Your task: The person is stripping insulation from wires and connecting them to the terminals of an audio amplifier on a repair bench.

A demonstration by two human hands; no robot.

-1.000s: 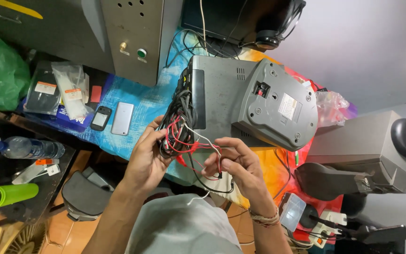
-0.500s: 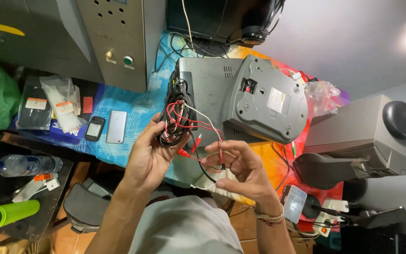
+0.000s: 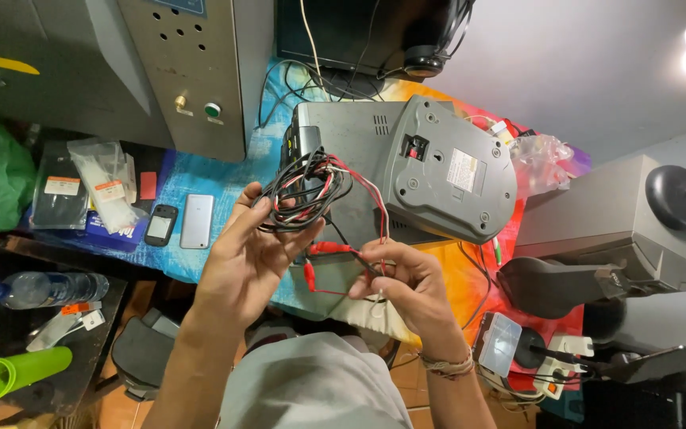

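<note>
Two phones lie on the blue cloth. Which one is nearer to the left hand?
The white phone. It lies right beside the left hand, while the smaller black phone lies on its far side, farther from the hand.

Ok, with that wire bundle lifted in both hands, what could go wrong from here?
1. The wire bundle in the left hand looks tangled; pulling with the right hand may tighten it into knots.
2. The red clip leads hang loose and could snag.
3. The wires seem to run toward the grey device; a hard tug might strain that joint or shift it.
</note>
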